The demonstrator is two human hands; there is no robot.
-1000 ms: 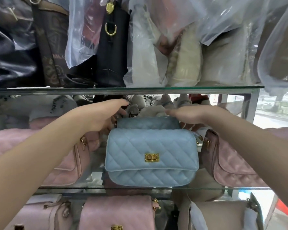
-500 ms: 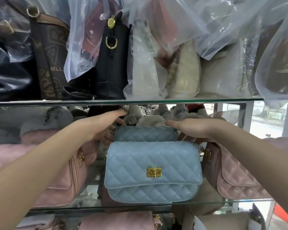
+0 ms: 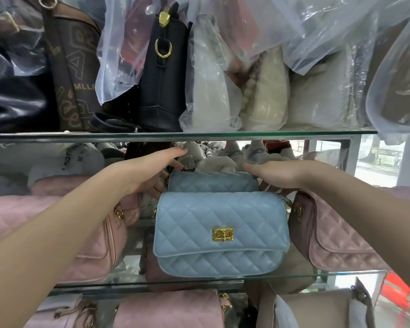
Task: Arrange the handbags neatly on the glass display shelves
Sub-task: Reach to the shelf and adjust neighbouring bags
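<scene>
- Change: the whole shelf bay sits lower in view than a second ago (the head tilts up). Against the bags, both hands hold nearly the same stations, so the adjustment looks fine, not a relocation.
- Item, rear blue bag [image 3: 213, 183]: quilted, upright, directly at 12 o'clock behind the front blue bag [image 3: 220, 233], touching or nearly so.
- Left hand [image 3: 152, 171]: at 10 o'clock of the front bag, at the rear bag's left end. Upper fingers reach long toward the back, lower fingers bend beside the bag. Whether it grips cannot be told.
- Right hand [image 3: 277, 172]: at 1 o'clock, fingers straight and flat over the rear bag's top right corner, resting, not clasping.
- Reading: the rear bag is likely being squared behind its twin, and this row seems close to done.
- Edges: the front bag stands close to the lip of the middle glass shelf [image 3: 341, 273], and the upper glass shelf [image 3: 199, 134] hangs just above both wrists.
- Room: pink bag [image 3: 85, 245] at 9 o'clock, mauve bag [image 3: 329, 233] at 3 o'clock. Narrow gaps either side, wrapped goods crowd behind.
</scene>
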